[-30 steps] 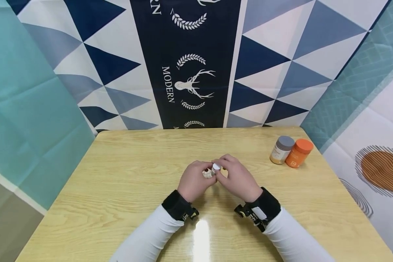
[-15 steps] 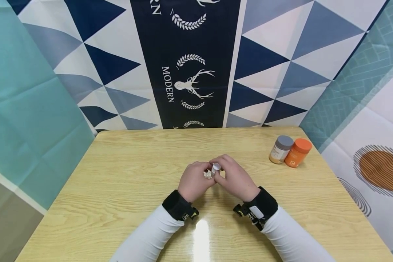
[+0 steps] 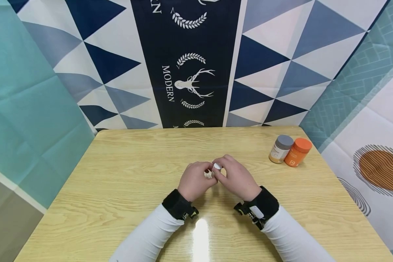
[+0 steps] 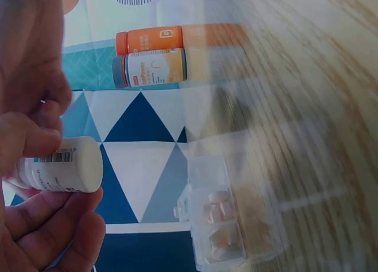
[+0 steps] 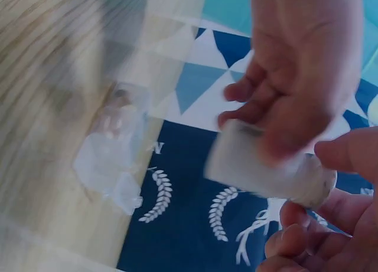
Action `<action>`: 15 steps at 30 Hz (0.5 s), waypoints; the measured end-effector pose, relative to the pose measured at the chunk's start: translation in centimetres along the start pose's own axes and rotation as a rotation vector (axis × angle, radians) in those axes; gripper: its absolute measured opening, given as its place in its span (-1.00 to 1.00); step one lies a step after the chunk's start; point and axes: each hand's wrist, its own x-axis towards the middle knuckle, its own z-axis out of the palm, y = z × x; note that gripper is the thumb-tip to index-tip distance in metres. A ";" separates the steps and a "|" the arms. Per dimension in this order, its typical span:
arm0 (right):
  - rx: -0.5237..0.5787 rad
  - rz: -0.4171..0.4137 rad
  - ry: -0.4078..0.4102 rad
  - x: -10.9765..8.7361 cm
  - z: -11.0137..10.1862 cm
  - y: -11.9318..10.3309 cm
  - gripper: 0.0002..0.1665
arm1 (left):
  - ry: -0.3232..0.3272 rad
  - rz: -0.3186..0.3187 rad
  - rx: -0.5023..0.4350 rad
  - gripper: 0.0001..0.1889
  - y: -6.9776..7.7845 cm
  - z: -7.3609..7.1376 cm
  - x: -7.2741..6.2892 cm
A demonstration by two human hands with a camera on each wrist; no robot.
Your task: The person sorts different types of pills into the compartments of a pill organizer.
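Observation:
A small white pill bottle (image 4: pixel 62 166) with a printed label is upright between both hands, above the table. My left hand (image 3: pixel 195 181) grips its body, thumb on one side and fingers on the other. My right hand (image 3: pixel 235 177) pinches the bottle cap (image 5: pixel 319 182) at the upper end, and the cap seems to be on. Motion blurs the bottle in the right wrist view. Below the hands lies a clear pill organizer (image 4: pixel 218 225) with pills in some compartments. From above, the hands partly hide it.
At the table's back right, a grey-capped jar (image 3: pixel 281 149) and an orange jar (image 3: pixel 298 153) stand side by side. The wooden table (image 3: pixel 127 163) meets patterned cloth (image 3: pixel 193 65) at the back and cloth along both sides.
The right hand's fingers shift slightly left and then back right at the bottle cap, and the cap's tilt changes a little. The left hand, the organizer and the jars stay in place.

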 end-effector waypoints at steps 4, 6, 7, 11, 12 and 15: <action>0.004 0.003 0.004 -0.1 -1.1 -0.4 -0.70 | -0.013 0.012 -0.004 -0.85 -0.3 0.0 0.1; 0.008 0.031 0.013 0.1 -1.6 -0.1 -0.69 | -0.010 0.012 -0.004 -0.82 -0.3 0.0 0.2; 0.006 0.051 0.014 0.2 -1.8 0.3 -0.70 | -0.006 0.009 -0.005 -0.81 -0.4 -0.1 0.2; -0.034 0.151 -0.010 0.7 -2.1 2.6 -0.78 | 0.003 -0.022 -0.013 -0.74 -0.4 -0.2 0.2; -0.047 0.180 -0.023 0.7 -2.1 3.1 -0.81 | 0.002 -0.031 -0.015 -0.73 -0.4 -0.2 0.1; -0.084 0.232 -0.076 0.9 -1.9 4.6 -0.87 | -0.004 -0.053 -0.023 -0.70 -0.4 -0.3 0.0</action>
